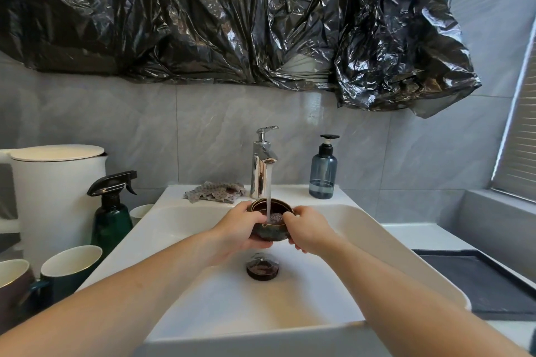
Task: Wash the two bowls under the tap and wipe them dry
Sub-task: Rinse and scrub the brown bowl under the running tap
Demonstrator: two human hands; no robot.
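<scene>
Holding the dark bowl (271, 222) between both hands over the white sink (377, 240), I keep it mouth-up right under the tap (262, 162), so the stream lands inside it, a little toward the near wall. From the head camera, my left hand (242, 229) cups the bowl from its left side and underneath, fingers curled round the wall with the thumb at the rim. My right hand (309, 227) pinches the rim on the right, its fingers bent over the edge. The bowl sits between the two hands, slightly nearer my left palm, which carries the weight.

I judge this to be the rinsing of one bowl; turning it would fall to the right fingers while the left supports. A second dark bowl (262, 266) seems to sit in the basin directly below, over the drain, though I cannot be sure it is not the drain fitting itself. The patterned cloth (214, 192) lies on the ledge behind, left of the tap, nearer my left hand.
</scene>
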